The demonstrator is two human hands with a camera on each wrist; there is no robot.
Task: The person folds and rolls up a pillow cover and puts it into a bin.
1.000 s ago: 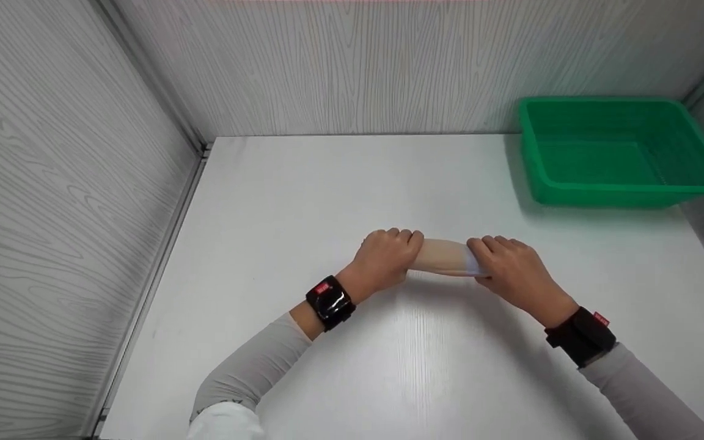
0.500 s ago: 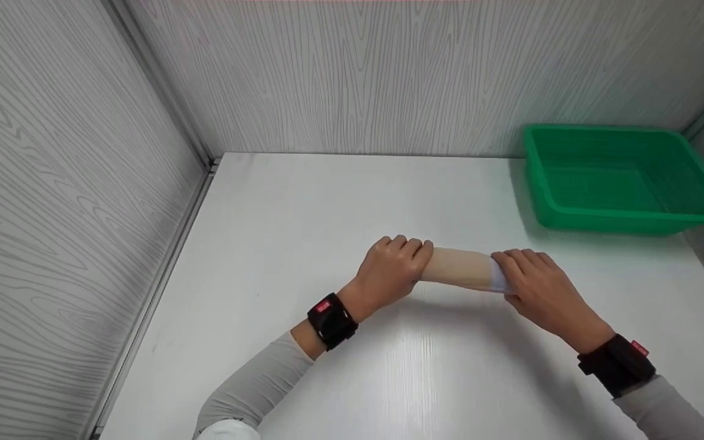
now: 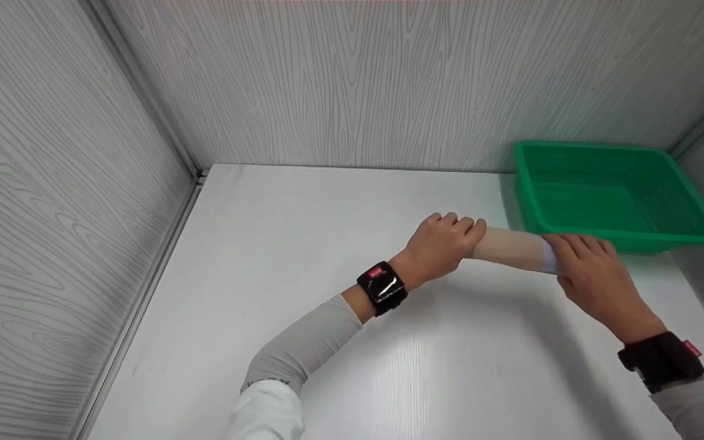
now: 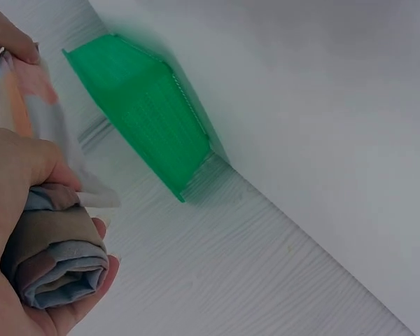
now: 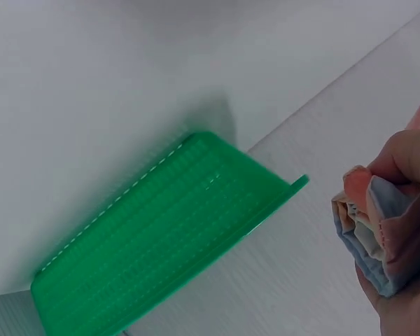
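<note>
- The left hand is curled round the left end of a rolled cloth — the left-wrist view shows the fingers wrapped over the coiled end, a grip that looks meant to keep the layers from springing loose.
- The rolled cloth is a pale beige tube with a lighter bluish edge toward its right end. It spans the gap between the two hands, lying roughly level and seemingly held just above the white desk; whether its underside touches the desk cannot be told. Held at both ends, the roll would stay tight and straight rather than sag in the middle.
- The right hand clasps the right end of the roll. In the right-wrist view its fingers pinch the folded layers — pink, blue and white edges show there, bunched together.
- The green plastic basket stands at the far right corner of the desk, against the grey wood-grain wall. Its near rim sits just behind the cloth's right end, so the roll is close beside it but outside it, not over the opening.
- Each wrist carries a black strap, over long grey sleeves.
</note>
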